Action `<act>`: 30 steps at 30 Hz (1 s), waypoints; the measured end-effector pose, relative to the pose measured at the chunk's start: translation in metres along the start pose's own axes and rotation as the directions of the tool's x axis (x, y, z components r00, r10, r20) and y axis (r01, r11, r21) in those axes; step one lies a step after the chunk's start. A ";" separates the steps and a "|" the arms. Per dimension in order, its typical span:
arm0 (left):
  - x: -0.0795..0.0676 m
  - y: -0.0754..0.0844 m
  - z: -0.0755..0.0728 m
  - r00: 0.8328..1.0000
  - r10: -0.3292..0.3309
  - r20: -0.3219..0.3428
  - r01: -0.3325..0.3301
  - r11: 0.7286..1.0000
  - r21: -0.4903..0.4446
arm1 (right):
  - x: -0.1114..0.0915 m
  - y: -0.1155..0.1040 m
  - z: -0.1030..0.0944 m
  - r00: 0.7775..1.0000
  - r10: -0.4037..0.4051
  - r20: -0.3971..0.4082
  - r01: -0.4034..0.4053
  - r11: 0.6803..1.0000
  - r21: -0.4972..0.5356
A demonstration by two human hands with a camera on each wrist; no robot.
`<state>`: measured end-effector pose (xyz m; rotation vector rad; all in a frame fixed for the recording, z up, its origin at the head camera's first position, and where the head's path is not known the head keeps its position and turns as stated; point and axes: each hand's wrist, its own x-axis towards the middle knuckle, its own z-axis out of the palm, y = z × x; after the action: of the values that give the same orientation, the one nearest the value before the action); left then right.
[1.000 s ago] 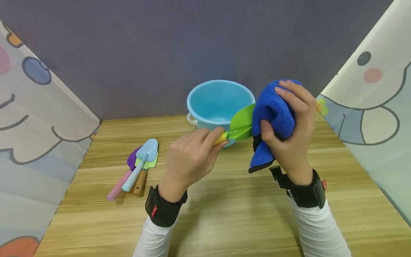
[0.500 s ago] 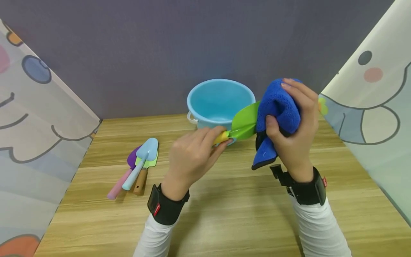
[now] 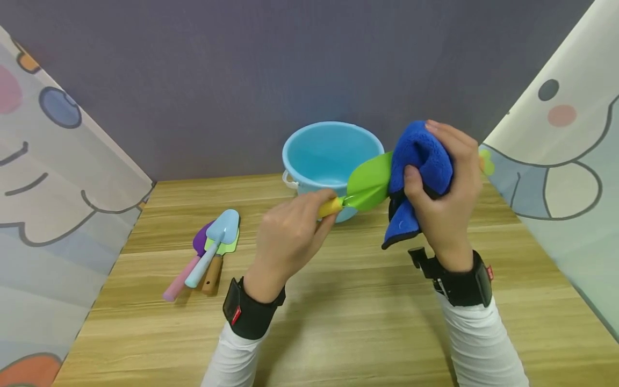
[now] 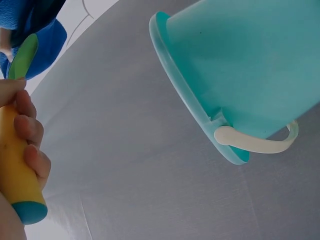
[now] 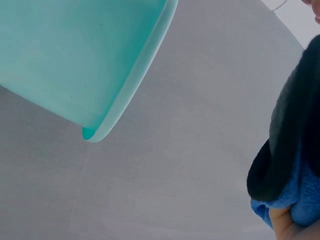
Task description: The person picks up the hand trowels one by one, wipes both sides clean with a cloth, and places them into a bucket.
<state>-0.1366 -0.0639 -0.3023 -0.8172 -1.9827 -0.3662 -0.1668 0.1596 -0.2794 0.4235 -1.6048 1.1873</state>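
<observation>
Green, leaf-shaped trowel blade with a round yellow handle (image 3: 368,183): found raised above the wood-grained table (image 3: 348,333), between my two hands, its far end hidden at the cloth. My left hand (image 3: 290,228) has its fingers curled firmly round the handle; the left wrist view shows the handle's blue-green end cap (image 4: 30,212) protruding. My right hand (image 3: 447,199) grips the folded blue plush cloth with black edging (image 3: 419,156), thumb and fingers bent about it, one corner hanging below. Behind the blade stands the round light-blue plastic bucket (image 3: 309,186), upright, white handle at its side. To my left, a pale-blue trowel (image 3: 213,250) lies across a purple-bladed, pink-handled trowel (image 3: 181,278) and a light-green, brown-handled tool (image 3: 213,274).
</observation>
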 end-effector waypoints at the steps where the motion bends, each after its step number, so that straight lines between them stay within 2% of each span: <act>1: 0.000 0.000 0.000 1.000 -0.002 -0.001 0.002 1.000 -0.004 | 0.000 0.000 0.000 1.000 0.001 -0.002 -0.001 1.000 -0.002; 9: 0.001 -0.002 -0.003 1.000 -0.005 -0.014 0.005 1.000 -0.017 | 0.001 0.001 -0.001 1.000 0.006 -0.026 -0.007 1.000 -0.015; 17: 0.002 -0.004 -0.003 1.000 -0.024 0.002 0.024 0.999 -0.036 | 0.003 0.000 0.001 0.998 0.008 -0.061 -0.008 1.000 -0.007; 30: 0.003 -0.007 -0.005 0.995 -0.065 0.074 0.069 0.996 -0.053 | 0.008 -0.001 0.002 0.992 0.035 -0.125 -0.037 0.999 -0.015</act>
<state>-0.1387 -0.0710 -0.2969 -0.8105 -2.0789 -0.4376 -0.1698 0.1600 -0.2718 0.3038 -1.5193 1.2025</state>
